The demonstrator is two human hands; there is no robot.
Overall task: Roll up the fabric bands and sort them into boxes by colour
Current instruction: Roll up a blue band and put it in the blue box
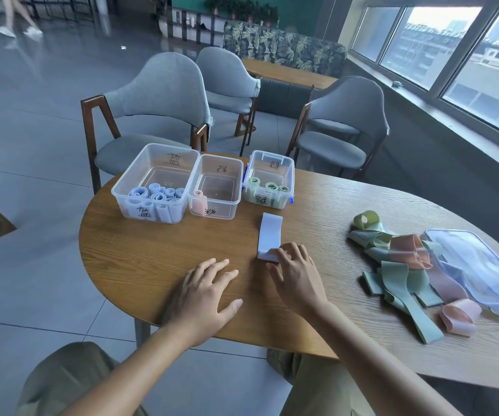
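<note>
Right hand [294, 273] fingers pinch the near end of the blue band [269, 237] lying flat mid-counter; left hand [209, 291] rests flat, fingers spread. A loose first turn probably makes a wonky roll.

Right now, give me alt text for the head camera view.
A right hand starts rolling a pale blue band on a wooden table; the left hand rests flat. Three clear boxes hold sorted rolls.
</note>
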